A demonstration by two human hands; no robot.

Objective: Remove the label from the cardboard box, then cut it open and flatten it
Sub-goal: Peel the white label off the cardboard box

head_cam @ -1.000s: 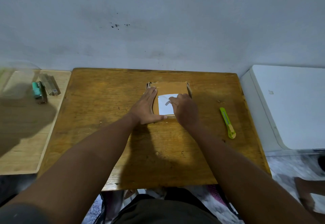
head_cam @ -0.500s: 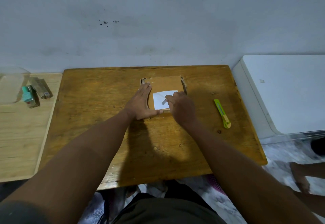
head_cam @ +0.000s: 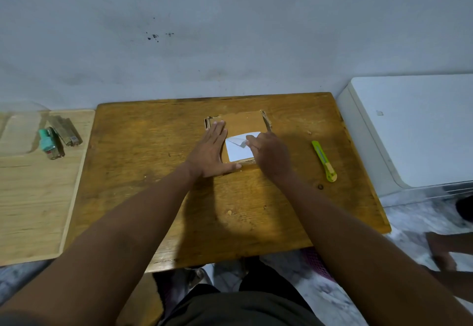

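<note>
We note the box (head_cam: 242,123) lying flat on the desk (head_cam: 143,172), toward its far edge. Left hand (head_cam: 211,152) rests spread, fingers straight, pressing the box's left side. Right hand (head_cam: 271,155) pinches a corner of the white label (head_cam: 236,152), which is folded over toward the left (no print on it can be read). A green-yellow cutter (head_cam: 323,161) lies on the desk to the right, well apart from the box.

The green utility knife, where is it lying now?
In the head view, the green utility knife lies on the wooden table, to the right of the cardboard box and the right hand, untouched.
</note>
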